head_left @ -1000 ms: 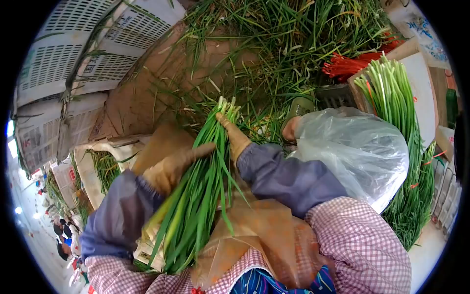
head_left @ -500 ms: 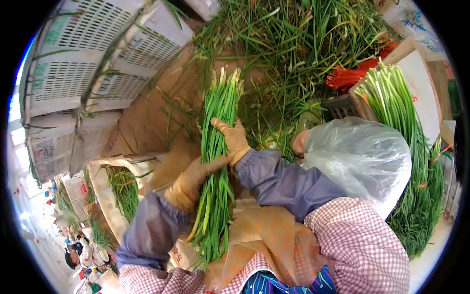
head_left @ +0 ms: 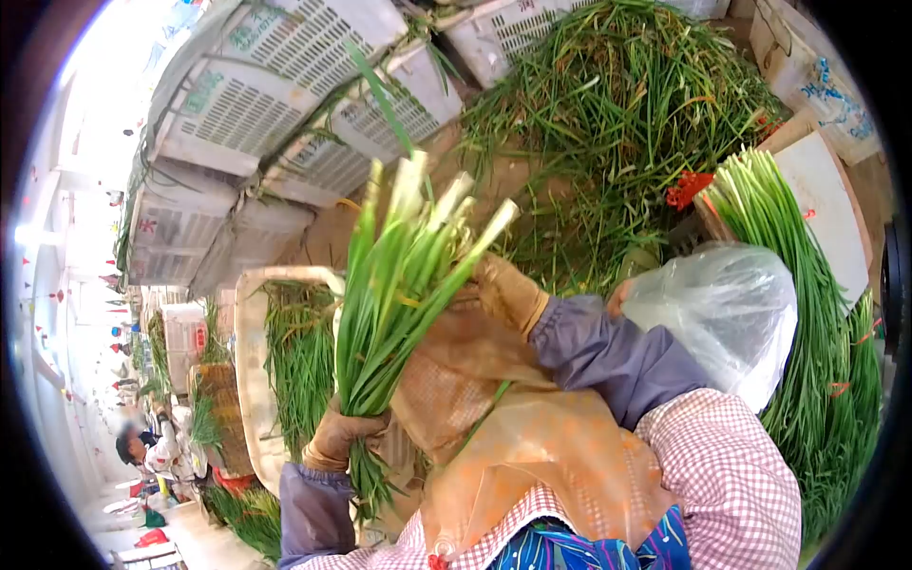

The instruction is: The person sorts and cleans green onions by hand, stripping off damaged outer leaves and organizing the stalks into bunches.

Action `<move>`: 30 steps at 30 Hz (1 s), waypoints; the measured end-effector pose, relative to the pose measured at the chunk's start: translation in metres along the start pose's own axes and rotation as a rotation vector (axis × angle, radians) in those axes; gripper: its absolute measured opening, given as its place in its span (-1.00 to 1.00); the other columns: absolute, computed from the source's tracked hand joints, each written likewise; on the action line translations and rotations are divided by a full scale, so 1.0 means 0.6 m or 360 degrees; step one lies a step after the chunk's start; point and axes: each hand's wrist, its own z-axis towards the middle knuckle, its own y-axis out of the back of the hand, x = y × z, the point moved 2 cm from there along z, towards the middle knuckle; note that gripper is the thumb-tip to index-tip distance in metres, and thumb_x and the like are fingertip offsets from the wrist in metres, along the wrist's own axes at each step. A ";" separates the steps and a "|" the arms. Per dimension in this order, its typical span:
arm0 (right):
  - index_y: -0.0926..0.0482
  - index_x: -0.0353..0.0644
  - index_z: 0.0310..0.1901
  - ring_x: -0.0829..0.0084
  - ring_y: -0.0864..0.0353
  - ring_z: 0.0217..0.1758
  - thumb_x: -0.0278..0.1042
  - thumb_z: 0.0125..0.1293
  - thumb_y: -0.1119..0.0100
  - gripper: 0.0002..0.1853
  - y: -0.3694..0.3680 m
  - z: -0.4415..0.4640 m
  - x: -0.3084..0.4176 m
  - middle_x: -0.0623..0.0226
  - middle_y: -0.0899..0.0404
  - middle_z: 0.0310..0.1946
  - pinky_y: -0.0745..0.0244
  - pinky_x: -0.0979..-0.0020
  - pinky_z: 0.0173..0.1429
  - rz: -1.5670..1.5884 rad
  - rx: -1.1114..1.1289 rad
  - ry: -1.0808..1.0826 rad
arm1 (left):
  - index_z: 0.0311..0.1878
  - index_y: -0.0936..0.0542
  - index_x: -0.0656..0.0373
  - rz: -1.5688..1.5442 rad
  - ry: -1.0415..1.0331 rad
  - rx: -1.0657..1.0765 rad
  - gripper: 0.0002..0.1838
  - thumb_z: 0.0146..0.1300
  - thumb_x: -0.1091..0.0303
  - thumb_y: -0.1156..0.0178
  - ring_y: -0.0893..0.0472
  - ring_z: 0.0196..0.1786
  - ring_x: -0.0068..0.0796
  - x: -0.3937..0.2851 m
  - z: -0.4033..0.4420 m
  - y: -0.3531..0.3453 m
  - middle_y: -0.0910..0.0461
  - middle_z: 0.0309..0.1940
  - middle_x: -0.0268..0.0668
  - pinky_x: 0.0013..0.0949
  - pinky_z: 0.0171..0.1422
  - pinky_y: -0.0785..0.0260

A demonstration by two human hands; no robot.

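Observation:
A bundle of long green stalks with pale ends point(head_left: 394, 285) stands nearly upright in front of my body, pale ends toward the top of the view. My left hand point(head_left: 344, 435), in a tan glove, is wrapped round its lower, leafy part. Beside the upper stalks is my right hand point(head_left: 511, 293), also gloved, with its fingers bent at the bundle's right edge; its fingertips are partly hidden, so its grip cannot be made out. An orange-brown translucent apron point(head_left: 551, 446) covers my lap.
A white tub point(head_left: 249, 380) at the left holds more greens. White slatted crates point(head_left: 237, 114) stand behind it. Loose greens point(head_left: 627, 123) are heaped on the floor. Bundled stalks point(head_left: 807, 285) lie at the right by a plastic-covered knee point(head_left: 722, 313). A distant person point(head_left: 157, 446) is at far left.
The bundle has come up closer to the camera and moved left. My left hand has closed round its lower part, and my right hand has shifted to its right edge. The view has turned left.

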 end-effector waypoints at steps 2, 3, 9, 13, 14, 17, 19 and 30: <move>-0.39 -0.15 0.08 0.35 -0.58 -0.30 -0.25 0.32 -0.08 -0.65 0.028 -0.014 -0.019 0.25 -0.56 -0.26 -0.54 0.29 -0.22 -0.0031 -0.0127 0.0000 | -0.21 -0.51 0.25 -0.0181 0.0062 -0.0249 -0.67 -0.13 0.59 -0.31 -0.48 -0.55 -0.46 0.049 -0.014 -0.004 -0.49 -0.51 -0.32 -0.41 -0.52 -0.33; -0.44 -0.17 0.02 0.37 -0.58 -0.39 -0.28 0.35 -0.02 -0.74 0.046 -0.014 -0.022 0.26 -0.57 -0.33 -0.54 0.32 -0.31 -0.0119 -0.0155 0.0082 | -0.11 -0.48 0.23 -0.0260 0.0140 -0.0149 -0.57 -0.15 0.61 -0.29 -0.46 -0.57 -0.44 0.088 -0.010 0.006 -0.48 -0.48 -0.28 -0.42 -0.55 -0.30; -0.48 -0.25 -0.08 0.46 -0.58 -0.47 -0.39 0.35 0.02 -0.81 0.038 -0.034 0.059 0.26 -0.58 -0.44 -0.56 0.45 -0.40 -0.0356 -0.0670 0.0414 | 0.08 -0.35 0.14 -0.0790 -0.0044 0.0107 -0.35 -0.20 0.71 -0.21 -0.40 -0.61 -0.43 0.124 -0.018 -0.015 -0.46 -0.42 -0.21 -0.42 -0.59 -0.24; -0.53 -0.25 -0.12 0.52 -0.55 -0.47 -0.40 0.33 -0.03 -0.83 -0.049 -0.058 0.107 0.31 -0.59 -0.43 -0.54 0.48 -0.34 -0.0752 -0.0624 0.0859 | 0.00 -0.42 0.19 -0.0726 -0.0116 0.0154 -0.45 -0.17 0.65 -0.28 -0.47 -0.50 -0.51 0.142 -0.013 -0.011 -0.51 -0.39 -0.30 -0.47 -0.51 -0.33; -0.55 -0.25 -0.17 0.57 -0.54 -0.50 -0.40 0.30 -0.09 -0.86 -0.069 -0.061 0.113 0.33 -0.59 -0.46 -0.51 0.52 -0.41 -0.0821 -0.0567 0.1008 | 0.00 -0.42 0.19 -0.0652 -0.0085 0.0125 -0.45 -0.17 0.65 -0.29 -0.49 -0.47 -0.51 0.146 -0.011 -0.009 -0.52 -0.38 -0.31 -0.47 -0.48 -0.36; -0.55 -0.25 -0.16 0.59 -0.53 -0.45 -0.41 0.28 -0.12 -0.85 -0.082 -0.057 0.108 0.38 -0.57 -0.45 -0.47 0.55 -0.40 -0.0801 -0.0394 0.0653 | -0.04 -0.48 0.20 -0.0641 -0.0071 0.0106 -0.49 -0.17 0.62 -0.31 -0.53 -0.39 -0.51 0.148 -0.010 -0.009 -0.55 -0.35 -0.34 -0.47 -0.37 -0.42; -0.52 -0.27 -0.10 0.59 -0.49 -0.39 -0.34 0.23 -0.21 -0.75 -0.100 -0.054 0.076 0.37 -0.56 -0.39 -0.43 0.58 -0.31 -0.1093 -0.0380 0.0852 | -0.08 -0.53 0.22 -0.0302 -0.0220 -0.0045 -0.54 -0.16 0.61 -0.32 -0.56 -0.34 -0.50 0.152 -0.008 -0.003 -0.58 -0.32 -0.33 -0.46 -0.27 -0.45; -0.55 -0.25 -0.27 0.65 -0.29 -0.76 -0.26 0.21 -0.23 -0.78 -0.095 -0.015 0.041 0.40 -0.43 -0.67 -0.17 0.59 -0.76 -0.1192 -0.0413 -0.0263 | -0.07 -0.55 0.26 -0.0295 -0.0300 -0.0113 -0.53 -0.17 0.66 -0.34 -0.60 -0.23 -0.46 0.160 -0.013 -0.015 -0.63 -0.26 -0.30 -0.41 -0.14 -0.48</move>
